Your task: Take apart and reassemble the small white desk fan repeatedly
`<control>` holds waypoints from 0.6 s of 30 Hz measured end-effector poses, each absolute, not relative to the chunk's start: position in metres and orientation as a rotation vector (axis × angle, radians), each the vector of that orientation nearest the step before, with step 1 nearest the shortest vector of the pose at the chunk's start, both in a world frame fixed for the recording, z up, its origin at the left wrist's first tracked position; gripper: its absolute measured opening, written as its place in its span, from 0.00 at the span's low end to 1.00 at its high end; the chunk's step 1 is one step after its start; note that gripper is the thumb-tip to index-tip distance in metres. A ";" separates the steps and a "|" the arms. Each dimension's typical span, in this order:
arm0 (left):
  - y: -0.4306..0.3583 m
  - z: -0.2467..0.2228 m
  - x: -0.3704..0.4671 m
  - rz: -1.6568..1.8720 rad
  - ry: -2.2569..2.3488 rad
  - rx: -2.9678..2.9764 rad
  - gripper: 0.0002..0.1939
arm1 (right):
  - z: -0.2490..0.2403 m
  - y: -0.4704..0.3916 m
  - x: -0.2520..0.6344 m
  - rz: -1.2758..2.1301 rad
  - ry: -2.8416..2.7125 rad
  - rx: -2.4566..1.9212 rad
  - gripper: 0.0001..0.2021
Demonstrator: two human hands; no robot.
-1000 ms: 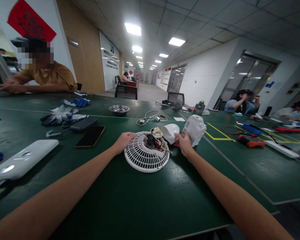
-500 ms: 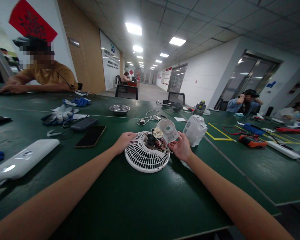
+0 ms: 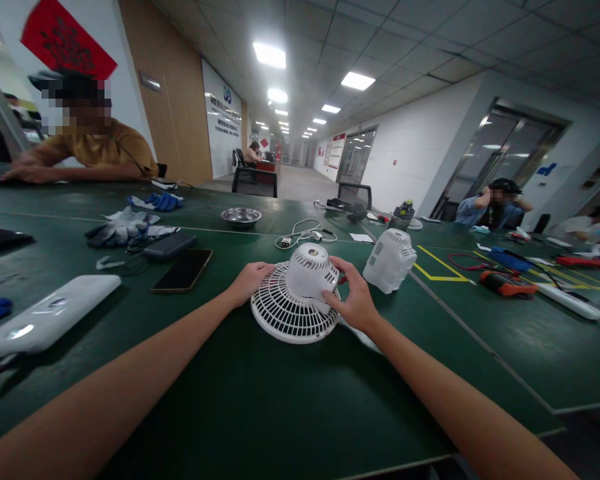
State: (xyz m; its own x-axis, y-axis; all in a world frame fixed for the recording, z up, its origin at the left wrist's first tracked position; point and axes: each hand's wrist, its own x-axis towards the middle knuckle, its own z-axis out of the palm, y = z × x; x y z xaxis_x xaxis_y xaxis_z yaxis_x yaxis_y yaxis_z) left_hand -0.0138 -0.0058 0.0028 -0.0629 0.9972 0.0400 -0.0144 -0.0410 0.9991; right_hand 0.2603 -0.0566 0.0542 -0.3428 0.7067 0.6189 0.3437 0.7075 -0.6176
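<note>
A white round fan grille (image 3: 283, 319) lies flat on the green table in front of me. Over its middle sits a white vented motor cover (image 3: 307, 272), which hides the motor and wires. My right hand (image 3: 355, 297) grips the cover's right side, thumb in front and fingers behind. At the grille's left rim, my left hand (image 3: 250, 281) is closed on the edge, its fingertips partly out of sight. To the right stands a translucent white plastic housing (image 3: 389, 261). Something pale lies partly under my right wrist.
A phone (image 3: 183, 271), a dark power bank (image 3: 170, 247) and gloves (image 3: 117, 230) lie to the left, near a white oblong device (image 3: 53, 317). Behind the grille are a metal bowl (image 3: 241, 217) and a white cable (image 3: 305, 233). An orange multimeter (image 3: 507, 285) lies right. Other people sit around.
My right hand has turned the cover from its tilted, open position down over the motor. The motor and wires, visible before, are now covered. My left hand stays at the grille's rim.
</note>
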 end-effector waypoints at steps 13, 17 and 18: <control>-0.015 0.021 -0.010 1.381 1.177 1.803 0.18 | 0.054 -0.047 0.270 0.622 -2.055 -0.863 0.40; -0.027 0.035 0.002 1.276 1.021 1.964 0.26 | 0.054 -0.045 0.273 0.635 -2.067 -0.857 0.40; -0.029 0.038 0.005 1.258 1.015 1.988 0.27 | 0.053 -0.044 0.274 0.643 -2.067 -0.865 0.40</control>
State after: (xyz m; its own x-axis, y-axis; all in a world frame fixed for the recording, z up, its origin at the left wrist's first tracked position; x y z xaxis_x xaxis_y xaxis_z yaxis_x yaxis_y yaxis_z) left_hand 0.0048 -0.0294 0.0380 0.2691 0.8333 0.4829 0.2956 -0.5487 0.7820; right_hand 0.2744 -0.0441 0.0533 -0.4565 0.7557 0.4697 0.3560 0.6389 -0.6819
